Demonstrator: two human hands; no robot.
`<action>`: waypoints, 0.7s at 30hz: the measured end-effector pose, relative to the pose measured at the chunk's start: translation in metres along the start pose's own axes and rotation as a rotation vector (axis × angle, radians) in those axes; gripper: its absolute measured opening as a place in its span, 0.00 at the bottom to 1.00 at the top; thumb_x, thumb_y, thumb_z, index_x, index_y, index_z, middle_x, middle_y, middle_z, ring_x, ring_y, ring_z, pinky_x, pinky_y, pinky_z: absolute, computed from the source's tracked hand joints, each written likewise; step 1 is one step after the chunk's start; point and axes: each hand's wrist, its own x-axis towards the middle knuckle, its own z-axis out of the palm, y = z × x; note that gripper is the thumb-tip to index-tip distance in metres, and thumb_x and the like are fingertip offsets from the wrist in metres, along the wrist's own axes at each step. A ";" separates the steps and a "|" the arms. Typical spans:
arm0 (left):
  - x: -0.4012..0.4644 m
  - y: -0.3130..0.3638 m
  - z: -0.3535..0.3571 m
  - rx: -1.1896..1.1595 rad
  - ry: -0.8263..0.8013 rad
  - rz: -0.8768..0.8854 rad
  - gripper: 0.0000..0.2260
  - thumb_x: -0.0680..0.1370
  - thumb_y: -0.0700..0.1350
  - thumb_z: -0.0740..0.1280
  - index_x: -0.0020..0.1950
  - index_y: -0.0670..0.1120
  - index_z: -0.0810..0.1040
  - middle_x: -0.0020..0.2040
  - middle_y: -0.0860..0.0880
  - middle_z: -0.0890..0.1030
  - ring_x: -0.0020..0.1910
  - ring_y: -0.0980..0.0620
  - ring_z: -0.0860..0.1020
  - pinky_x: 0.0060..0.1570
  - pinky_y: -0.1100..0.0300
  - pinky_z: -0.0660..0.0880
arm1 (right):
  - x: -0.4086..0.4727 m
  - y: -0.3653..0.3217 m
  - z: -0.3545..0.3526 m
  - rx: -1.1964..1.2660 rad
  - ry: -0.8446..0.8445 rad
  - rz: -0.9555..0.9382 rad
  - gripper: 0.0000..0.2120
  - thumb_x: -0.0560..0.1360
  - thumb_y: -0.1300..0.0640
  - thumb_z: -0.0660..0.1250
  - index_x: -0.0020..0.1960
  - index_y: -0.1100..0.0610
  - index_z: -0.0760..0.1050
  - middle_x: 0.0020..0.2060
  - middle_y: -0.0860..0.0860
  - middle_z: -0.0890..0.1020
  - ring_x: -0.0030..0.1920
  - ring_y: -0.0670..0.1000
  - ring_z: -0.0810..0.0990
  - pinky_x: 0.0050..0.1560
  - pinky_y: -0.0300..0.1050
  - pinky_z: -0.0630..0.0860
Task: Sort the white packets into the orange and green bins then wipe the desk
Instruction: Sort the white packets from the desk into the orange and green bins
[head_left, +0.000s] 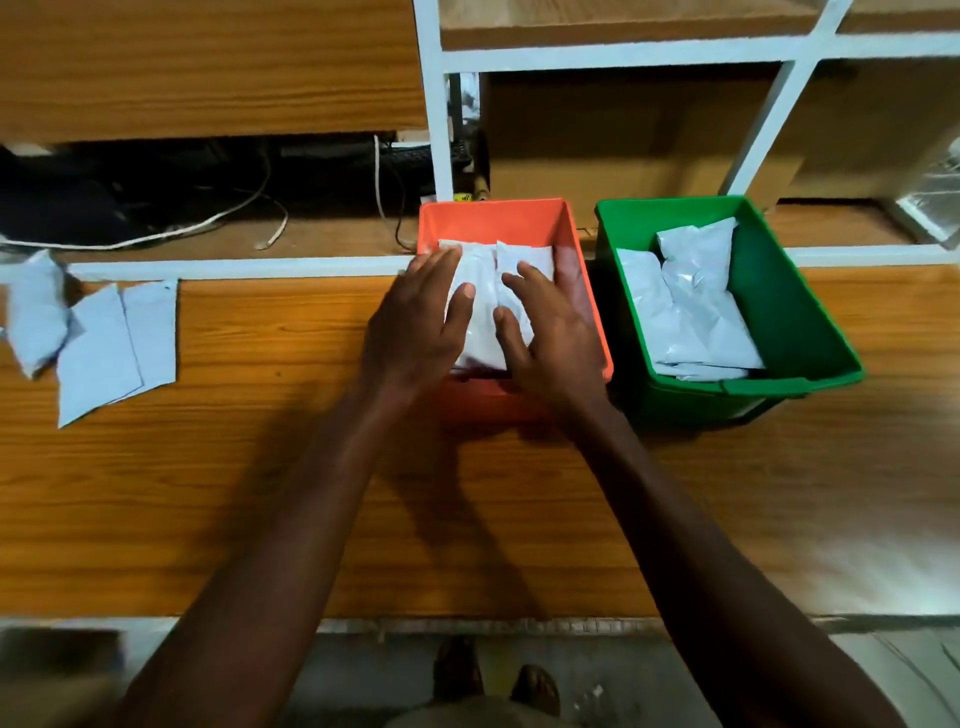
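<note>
Far to the left of the orange bin (498, 218), a small pile of white packets (98, 343) lies on the wooden desk (260, 467). The pile looks like about three packets, one puffy and the others flat, and the puffy one is cut off by the picture's edge. Behind them, further back than the orange bin, some cables (208, 223) sit on a dark shelf, where it is too dark to see much else.

The left hand (415, 322) reaches into the orange bin. Its fingers are straight and lie flat on the packets in the orange bin (480, 312), so it is pressing them, not holding them. The right hand (550, 338) is just beside it in the same bin. Its fingers are also straight and rest on top of the packets (no pinching here). Both hands cover much of that pile, so I cannot count the packets. The bin's near wall is hidden behind the wrists.

Just to the right of the orange bin stands the green bin (795, 312), close but not touching. Inside are more white packets, the packets in the green bin (696, 306), piled on each other.

Below the orange bin, past the desk's edge, two feet (493, 680) show on the floor, a bit blurry.
</note>
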 end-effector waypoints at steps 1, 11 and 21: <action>-0.015 0.002 -0.008 0.005 0.034 0.004 0.23 0.83 0.51 0.55 0.76 0.44 0.67 0.75 0.43 0.69 0.76 0.46 0.64 0.73 0.52 0.62 | -0.012 -0.006 -0.002 0.010 0.028 -0.011 0.17 0.80 0.54 0.65 0.67 0.60 0.77 0.68 0.59 0.77 0.69 0.55 0.74 0.68 0.46 0.68; -0.200 -0.037 -0.039 0.160 0.096 -0.140 0.20 0.83 0.51 0.60 0.71 0.43 0.74 0.70 0.43 0.75 0.71 0.43 0.71 0.67 0.43 0.71 | -0.134 -0.082 0.036 0.191 -0.116 -0.151 0.18 0.81 0.51 0.66 0.65 0.62 0.78 0.65 0.58 0.79 0.66 0.58 0.77 0.66 0.51 0.74; -0.332 -0.126 -0.099 0.296 0.071 -0.416 0.23 0.82 0.56 0.60 0.73 0.46 0.72 0.73 0.47 0.73 0.73 0.48 0.69 0.69 0.43 0.68 | -0.195 -0.167 0.123 0.190 -0.362 -0.276 0.22 0.82 0.44 0.63 0.65 0.60 0.78 0.65 0.57 0.79 0.65 0.57 0.77 0.60 0.50 0.76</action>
